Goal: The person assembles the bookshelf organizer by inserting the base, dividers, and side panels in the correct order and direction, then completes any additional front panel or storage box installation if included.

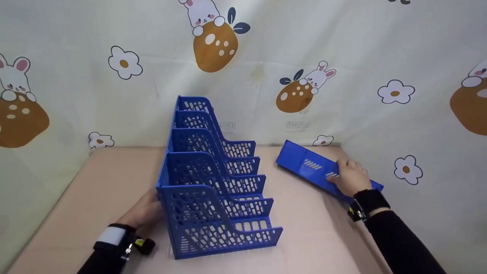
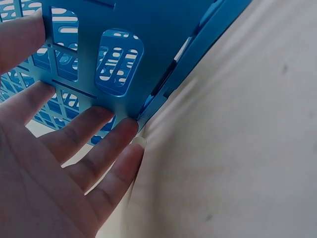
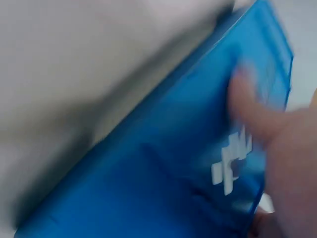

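Observation:
A blue plastic file rack (image 1: pixel 222 213) with several upright compartments stands on the table, its low open fronts facing right. My left hand (image 1: pixel 142 211) is at the rack's left side, partly hidden behind it in the head view. In the left wrist view, the extended fingers (image 2: pixel 89 126) touch the perforated panel near its lower edge, with the thumb higher up. Over on the right, my right hand (image 1: pixel 352 177) grips a long blue plastic panel (image 1: pixel 317 177) with slanted slots, its thumb across the face. That panel is tilted and apart from the rack; the right wrist view is blurred.
A pinkish cloth covers the tabletop (image 1: pixel 99 179). Behind and on both sides hangs a pale curtain (image 1: pixel 159 83) printed with rabbits and flowers. A strip of tabletop lies between the rack and the loose panel.

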`<state>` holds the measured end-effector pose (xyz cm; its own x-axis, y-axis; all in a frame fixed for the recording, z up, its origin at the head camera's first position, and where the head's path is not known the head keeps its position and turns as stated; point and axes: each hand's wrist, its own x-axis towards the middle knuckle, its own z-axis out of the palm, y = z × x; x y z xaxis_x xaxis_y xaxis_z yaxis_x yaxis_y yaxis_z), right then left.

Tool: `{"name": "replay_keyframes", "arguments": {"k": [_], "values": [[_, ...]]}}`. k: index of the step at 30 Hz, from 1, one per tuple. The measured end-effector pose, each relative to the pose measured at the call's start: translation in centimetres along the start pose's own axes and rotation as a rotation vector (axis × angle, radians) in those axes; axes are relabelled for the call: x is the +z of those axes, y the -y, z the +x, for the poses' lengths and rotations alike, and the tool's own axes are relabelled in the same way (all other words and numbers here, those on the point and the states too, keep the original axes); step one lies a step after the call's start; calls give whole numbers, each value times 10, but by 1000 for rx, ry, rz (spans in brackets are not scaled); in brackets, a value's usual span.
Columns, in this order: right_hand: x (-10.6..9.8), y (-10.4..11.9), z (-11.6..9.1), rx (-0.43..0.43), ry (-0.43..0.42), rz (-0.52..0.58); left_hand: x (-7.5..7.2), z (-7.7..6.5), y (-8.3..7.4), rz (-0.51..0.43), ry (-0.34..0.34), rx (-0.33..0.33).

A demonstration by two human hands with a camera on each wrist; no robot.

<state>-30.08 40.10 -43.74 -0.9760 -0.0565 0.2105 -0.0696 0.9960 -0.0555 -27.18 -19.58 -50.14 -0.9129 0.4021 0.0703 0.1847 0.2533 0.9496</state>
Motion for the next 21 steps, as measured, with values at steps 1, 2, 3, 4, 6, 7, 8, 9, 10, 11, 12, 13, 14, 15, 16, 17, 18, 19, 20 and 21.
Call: {"name": "replay_keyframes", "arguments": {"k": [1, 2, 3, 4, 6, 7, 8, 9, 10, 11, 12, 13, 14, 15, 16, 17, 18, 19, 20, 21], "values": [[-2, 5, -4, -30, -12, -9, 0, 1, 1, 27, -5, 30], [-3, 11, -8, -61, -15, -23, 0, 1, 1, 46, -10, 54], [-6, 17, -11, -92, -9, -35, -1, 1, 2, 51, -13, 71], [-8, 23, -14, -118, 6, -39, 0, 1, 2, 55, -18, 70], [-16, 36, -19, -137, 77, -1, 0, 0, 3, 33, -21, 57], [-20, 41, -20, -134, 125, 45, 0, 0, 2, 34, -20, 52], [-25, 45, -20, -130, 173, 92, 0, -1, 2, 32, -21, 37], [-30, 46, -20, -123, 228, 163, 0, -1, 1, 28, -21, 30], [-36, 46, -18, -115, 292, 260, 0, -2, 1, 36, -28, 17], [-41, 44, -16, -103, 349, 363, 1, -2, 0, 38, -42, 9], [-46, 40, -14, -88, 394, 455, 1, -3, 0, 49, -58, -2], [-48, 34, -13, -67, 429, 531, 2, -4, -1, 64, -83, -18], [-49, 27, -13, -47, 450, 588, 3, -4, -1, 64, -110, -36], [-49, 20, -15, -15, 472, 640, 4, -4, -1, 62, -132, -43], [-48, 12, -19, 18, 497, 677, 5, -3, -2, 60, -152, -61], [-44, 5, -25, 54, 517, 693, 6, -3, -2, 67, -169, -72], [-40, 0, -31, 89, 544, 703, 7, -2, -2, 65, -179, -85], [-35, -5, -37, 128, 578, 722, 7, -1, -2, 73, -189, -91], [-31, -7, -42, 173, 615, 751, 7, 0, -2, 73, -188, -93], [-26, -7, -47, 214, 646, 778, 7, 0, -3, 65, -183, -96]]}}
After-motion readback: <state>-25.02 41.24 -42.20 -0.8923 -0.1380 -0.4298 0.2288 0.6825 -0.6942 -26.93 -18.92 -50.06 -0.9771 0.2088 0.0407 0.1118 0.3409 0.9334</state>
